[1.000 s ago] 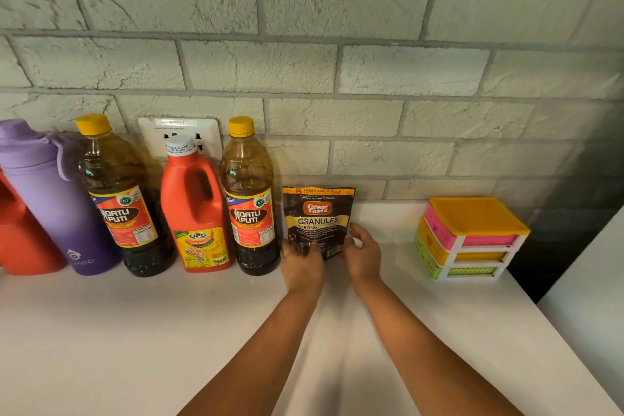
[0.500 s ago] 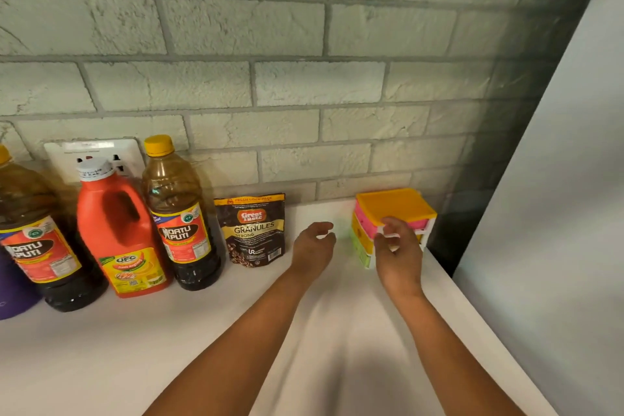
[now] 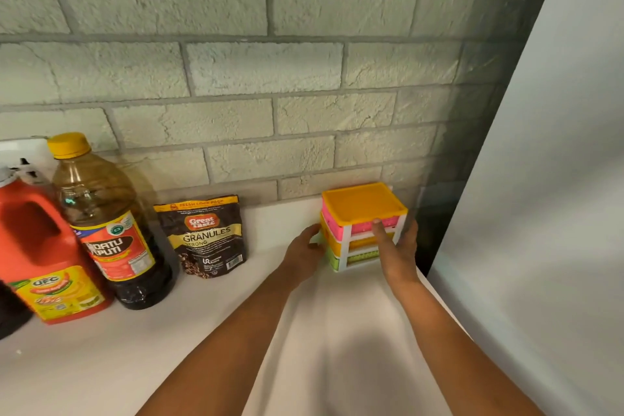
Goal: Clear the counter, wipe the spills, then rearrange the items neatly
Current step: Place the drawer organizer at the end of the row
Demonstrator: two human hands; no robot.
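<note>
A small drawer organiser [image 3: 361, 206] with a yellow top and pink, yellow and green drawers stands at the back right of the white counter [image 3: 101, 365]. My left hand [image 3: 304, 250] grips its left side. My right hand [image 3: 398, 246] grips its front and right side, thumb on the pink drawer. Left of it stands a dark coffee granules pouch [image 3: 206, 240] against the wall. Further left are a soy sauce bottle [image 3: 111, 223] with a yellow cap and a red ketchup jug [image 3: 37, 257].
A grey brick wall [image 3: 270, 78] backs the counter. A white appliance side [image 3: 557, 179] rises close on the right, with a dark gap behind the organiser. A wall socket [image 3: 23, 152] shows behind the jug.
Both hands left the coffee pouch, moved right and took hold of the drawer organiser. The view has swung right and closer.
</note>
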